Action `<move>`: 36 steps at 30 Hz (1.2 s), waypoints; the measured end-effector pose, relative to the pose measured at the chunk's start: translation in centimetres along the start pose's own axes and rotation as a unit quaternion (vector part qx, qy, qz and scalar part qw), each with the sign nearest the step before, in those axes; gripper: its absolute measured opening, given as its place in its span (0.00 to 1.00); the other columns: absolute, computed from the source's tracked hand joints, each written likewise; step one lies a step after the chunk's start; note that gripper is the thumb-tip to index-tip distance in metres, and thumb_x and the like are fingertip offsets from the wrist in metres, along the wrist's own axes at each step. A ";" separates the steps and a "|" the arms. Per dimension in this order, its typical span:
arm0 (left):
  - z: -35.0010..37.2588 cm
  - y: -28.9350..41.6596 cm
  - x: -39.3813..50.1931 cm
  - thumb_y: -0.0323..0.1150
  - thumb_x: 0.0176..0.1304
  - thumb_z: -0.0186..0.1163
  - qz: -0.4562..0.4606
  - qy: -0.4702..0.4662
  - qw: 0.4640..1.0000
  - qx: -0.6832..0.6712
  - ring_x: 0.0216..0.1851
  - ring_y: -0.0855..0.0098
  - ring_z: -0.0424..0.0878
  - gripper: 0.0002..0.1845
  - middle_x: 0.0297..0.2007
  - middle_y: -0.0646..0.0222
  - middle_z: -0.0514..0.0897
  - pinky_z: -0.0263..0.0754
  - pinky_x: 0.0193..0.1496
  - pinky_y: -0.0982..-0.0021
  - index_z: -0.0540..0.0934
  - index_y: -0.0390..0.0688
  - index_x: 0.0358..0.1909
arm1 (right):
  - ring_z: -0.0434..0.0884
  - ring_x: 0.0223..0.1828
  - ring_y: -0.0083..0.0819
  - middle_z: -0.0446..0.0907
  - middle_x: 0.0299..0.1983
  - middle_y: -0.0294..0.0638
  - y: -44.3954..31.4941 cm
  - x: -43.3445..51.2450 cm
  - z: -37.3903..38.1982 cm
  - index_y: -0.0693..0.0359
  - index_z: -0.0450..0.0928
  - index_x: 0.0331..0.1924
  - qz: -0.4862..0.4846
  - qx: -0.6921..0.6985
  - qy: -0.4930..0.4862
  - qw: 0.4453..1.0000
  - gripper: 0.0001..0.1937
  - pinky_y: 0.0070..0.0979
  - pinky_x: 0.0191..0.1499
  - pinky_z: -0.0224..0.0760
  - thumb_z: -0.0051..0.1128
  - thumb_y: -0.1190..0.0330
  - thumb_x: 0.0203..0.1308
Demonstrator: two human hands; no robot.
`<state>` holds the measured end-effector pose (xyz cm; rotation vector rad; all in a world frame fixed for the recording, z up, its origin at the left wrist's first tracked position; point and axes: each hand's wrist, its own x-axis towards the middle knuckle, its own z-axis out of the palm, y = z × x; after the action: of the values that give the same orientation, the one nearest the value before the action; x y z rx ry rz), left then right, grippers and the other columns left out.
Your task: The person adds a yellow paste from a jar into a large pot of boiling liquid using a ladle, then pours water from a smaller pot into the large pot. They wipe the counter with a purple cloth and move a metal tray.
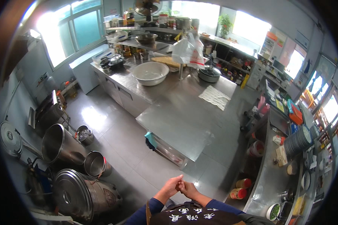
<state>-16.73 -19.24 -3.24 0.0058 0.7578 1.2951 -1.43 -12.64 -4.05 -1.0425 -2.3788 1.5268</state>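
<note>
My left hand [172,186] and my right hand [190,190] meet in front of my waist, above the tiled floor. Their fingers are curled in and touch each other; no object shows between them. Below them is my dark apron [174,215], which bears white writing. Ahead of my hands stands a stainless steel worktable [177,126], its near corner a short way beyond my fingers. A teal and dark cloth [150,140] hangs at its left edge. Farther back on the steel surface lies a white patterned cloth [215,97].
A large white basin [150,73] and a lidded pan [209,74] sit on the far counter. Tall steel pots [62,144] and a lidded steel barrel [73,194] crowd the left floor. Along the right runs a steel counter [260,185] with stacked plates [298,140] and a bowl of chopped greens [273,211].
</note>
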 end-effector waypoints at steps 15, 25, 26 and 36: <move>-37.2 3.7 -7.6 0.45 0.65 0.66 0.020 0.556 0.775 0.300 0.24 0.63 0.85 0.19 0.29 0.56 0.87 0.79 0.30 0.59 0.85 0.35 0.37 | 0.87 0.30 0.43 0.86 0.26 0.49 5.3 15.9 -3.6 0.63 0.86 0.35 0.186 -0.203 -0.048 0.960 0.18 0.42 0.37 0.78 0.58 0.55 0.64; -45.8 14.1 -14.1 0.46 0.69 0.61 -0.024 0.622 0.783 0.009 0.21 0.55 0.82 0.25 0.18 0.56 0.78 0.76 0.25 0.51 0.76 0.32 0.26 | 0.86 0.26 0.24 0.87 0.24 0.39 -16.3 49.0 1.7 0.64 0.87 0.36 0.042 -0.088 -0.201 0.975 0.12 0.27 0.33 0.79 0.57 0.65 0.67; -46.5 15.6 -13.2 0.45 0.67 0.65 -0.019 0.648 0.761 -0.006 0.18 0.57 0.81 0.24 0.18 0.57 0.79 0.75 0.22 0.54 0.76 0.33 0.25 | 0.85 0.25 0.25 0.87 0.24 0.40 -18.4 52.6 2.8 0.64 0.87 0.35 0.000 -0.097 -0.194 0.976 0.12 0.29 0.33 0.79 0.58 0.64 0.66; -54.5 33.4 -8.5 0.44 0.64 0.69 -0.032 0.622 0.782 -0.034 0.13 0.67 0.71 0.17 0.17 0.65 0.74 0.66 0.17 0.61 0.77 0.40 0.33 | 0.62 0.22 0.21 0.65 0.17 0.38 -29.3 76.7 13.5 0.66 0.71 0.23 -0.064 -0.111 -0.125 0.984 0.18 0.30 0.28 0.62 0.65 0.64 0.65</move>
<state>-73.69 -38.21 -26.86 -1.0229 1.8003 1.1501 -79.31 16.62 -4.82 -0.7536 -2.7790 1.4494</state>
